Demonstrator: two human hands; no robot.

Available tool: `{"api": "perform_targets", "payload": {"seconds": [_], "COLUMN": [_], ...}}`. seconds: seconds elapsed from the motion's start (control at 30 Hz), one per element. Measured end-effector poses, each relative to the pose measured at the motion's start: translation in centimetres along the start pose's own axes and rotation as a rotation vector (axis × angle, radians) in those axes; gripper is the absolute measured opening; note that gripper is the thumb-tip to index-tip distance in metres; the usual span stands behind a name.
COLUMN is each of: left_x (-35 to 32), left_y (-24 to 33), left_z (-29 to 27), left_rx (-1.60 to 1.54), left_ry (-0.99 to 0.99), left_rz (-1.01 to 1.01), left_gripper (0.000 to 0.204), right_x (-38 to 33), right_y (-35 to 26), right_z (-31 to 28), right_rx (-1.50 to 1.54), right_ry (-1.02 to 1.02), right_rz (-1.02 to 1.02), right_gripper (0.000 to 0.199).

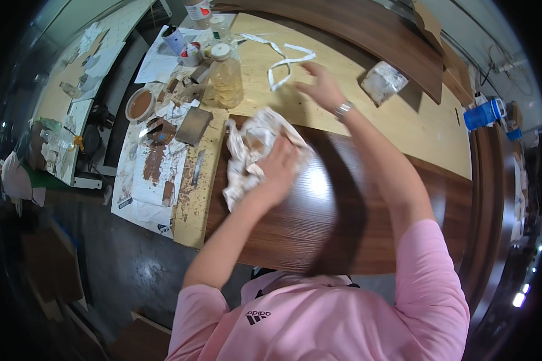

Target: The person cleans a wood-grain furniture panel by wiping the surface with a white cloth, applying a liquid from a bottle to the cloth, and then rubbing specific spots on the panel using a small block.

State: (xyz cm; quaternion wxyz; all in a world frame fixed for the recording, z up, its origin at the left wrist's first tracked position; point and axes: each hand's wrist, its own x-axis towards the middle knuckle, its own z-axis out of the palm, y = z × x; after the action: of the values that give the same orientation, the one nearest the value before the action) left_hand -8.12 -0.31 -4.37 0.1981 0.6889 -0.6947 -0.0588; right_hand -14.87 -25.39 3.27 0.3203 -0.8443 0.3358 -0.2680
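Observation:
My left hand (277, 167) presses a crumpled white rag (242, 155) with brownish stains onto the left end of a glossy dark brown wood-grain panel (283, 228). Its fingers are bunched into the cloth, and the fingertips are partly hidden. Reaching past the panel's far edge, my right hand (324, 87) is held with its fingers apart and nothing in them. A white strip (286, 62), bent in a zigzag, lies just beyond those fingers on the pale yellow board (427, 141). A bracelet or watch (343, 109) circles my right wrist.
Left of the panel are a jar of yellowish liquid (226, 81), a tub of brown paste (140, 104), a sanding block (194, 126) and stained paper (144, 192). A wrapped block (383, 83) sits far right, near a blue bottle (483, 114). Another brown panel (379, 30) lies behind.

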Motion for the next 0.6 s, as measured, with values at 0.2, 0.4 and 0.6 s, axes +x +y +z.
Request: {"api": "perform_targets", "payload": {"seconds": [0.2, 0.4, 0.6], "left_x": [4.9, 10.7, 12.8], "left_y": [1.2, 16.7, 20.2], "left_z": [-3.8, 4.2, 10.1], "left_rx": [0.200, 0.035, -0.055], "left_ry": [-0.171, -0.256, -0.179], "left_rz": [-0.185, 0.257, 0.473], "left_gripper": [0.065, 0.063, 0.067], "right_x": [-22.7, -41.8, -51.9], "right_y": [11.9, 15.9, 15.3], "right_z": [-18.1, -27.2, -30.7], "right_rx": [-0.272, -0.400, -0.687], "right_ry": [0.319, 0.615, 0.501], "right_rz": [0.394, 0.727, 0.735], "right_gripper": [0.038, 0.024, 0.028]}}
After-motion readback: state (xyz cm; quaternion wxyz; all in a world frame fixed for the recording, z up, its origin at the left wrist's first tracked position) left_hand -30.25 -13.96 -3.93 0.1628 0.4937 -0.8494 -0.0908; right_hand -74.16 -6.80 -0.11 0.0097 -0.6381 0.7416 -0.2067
